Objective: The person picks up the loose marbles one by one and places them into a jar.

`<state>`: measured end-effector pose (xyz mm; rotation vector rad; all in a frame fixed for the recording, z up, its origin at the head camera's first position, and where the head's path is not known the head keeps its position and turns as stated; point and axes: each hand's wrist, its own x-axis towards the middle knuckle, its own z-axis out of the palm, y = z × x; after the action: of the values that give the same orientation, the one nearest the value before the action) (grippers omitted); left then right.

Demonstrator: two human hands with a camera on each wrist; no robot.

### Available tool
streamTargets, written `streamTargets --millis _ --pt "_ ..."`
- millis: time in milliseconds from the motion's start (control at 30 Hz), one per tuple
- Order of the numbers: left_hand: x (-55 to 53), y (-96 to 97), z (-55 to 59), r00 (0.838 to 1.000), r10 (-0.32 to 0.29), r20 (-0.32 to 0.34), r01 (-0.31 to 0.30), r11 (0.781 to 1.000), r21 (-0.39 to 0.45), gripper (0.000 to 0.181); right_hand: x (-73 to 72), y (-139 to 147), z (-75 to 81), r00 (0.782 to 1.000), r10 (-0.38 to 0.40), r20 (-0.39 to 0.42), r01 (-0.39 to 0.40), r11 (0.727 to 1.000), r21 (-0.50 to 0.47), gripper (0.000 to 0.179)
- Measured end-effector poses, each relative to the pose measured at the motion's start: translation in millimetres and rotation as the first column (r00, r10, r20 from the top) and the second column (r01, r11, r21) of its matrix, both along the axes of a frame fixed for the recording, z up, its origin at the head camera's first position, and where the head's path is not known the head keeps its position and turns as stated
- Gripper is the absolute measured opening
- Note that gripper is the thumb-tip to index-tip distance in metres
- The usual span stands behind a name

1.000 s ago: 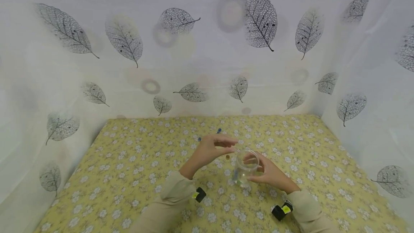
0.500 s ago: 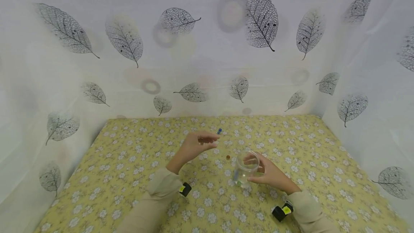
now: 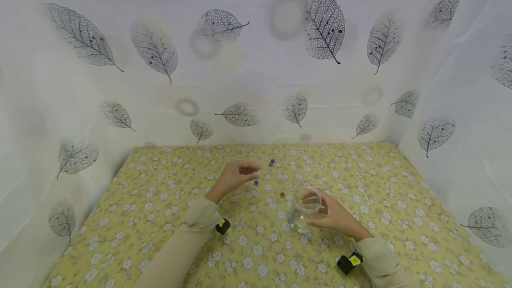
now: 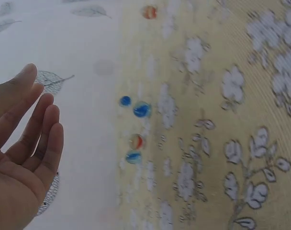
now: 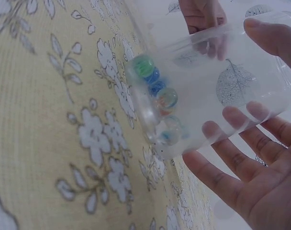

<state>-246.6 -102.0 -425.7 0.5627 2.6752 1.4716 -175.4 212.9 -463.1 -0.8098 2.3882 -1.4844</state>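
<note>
My right hand [image 3: 336,217] grips a clear jar [image 3: 299,212] from its right side, fingers and thumb curled round the wall. The jar stands upright on the cloth with its mouth uncovered. Several marbles [image 5: 166,98], green, blue and orange-streaked, lie at its bottom in the right wrist view. My left hand [image 3: 232,179] hovers left of the jar, fingers loosely bent and holding nothing. Just below its fingertips lies a blue marble [image 3: 256,182]. An orange marble [image 3: 282,194] sits between that one and the jar. Farther back are blue marbles [image 3: 272,162].
A yellow flowered cloth [image 3: 160,217] covers the table. White curtains [image 3: 256,57] printed with leaves hang behind and at both sides. Each wrist carries a small black camera [image 3: 223,226]. In the left wrist view, a red-and-white marble [image 4: 136,141] lies among the loose ones.
My left hand has moved left, away from the jar's mouth. A blue marble now shows below its fingertips. The right hand and jar have stayed in place.
</note>
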Motion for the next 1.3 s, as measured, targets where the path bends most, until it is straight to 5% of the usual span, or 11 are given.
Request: streamTargets --millis 300,800,1300 --pt "-17.5 -1.9 -26.4 1.0 -0.014 0.006 0.014 0.997 -0.079 0.026 0.7 -0.4 1.6 1.0 -0.005 0.003 0.005 1.0 0.004 0.061" --pt "-28.4 8.1 -45.3 1.0 -0.01 -0.012 0.007 0.973 -0.23 0.019 0.0 0.4 -1.5 1.0 -0.007 -0.003 0.007 1.0 -0.013 0.061" --pt "-26.6 10.4 -43.7 0.997 -0.064 0.03 0.07 0.949 -0.308 0.01 0.0 1.0 -1.0 1.0 -0.002 0.013 0.002 1.0 -0.019 0.062"
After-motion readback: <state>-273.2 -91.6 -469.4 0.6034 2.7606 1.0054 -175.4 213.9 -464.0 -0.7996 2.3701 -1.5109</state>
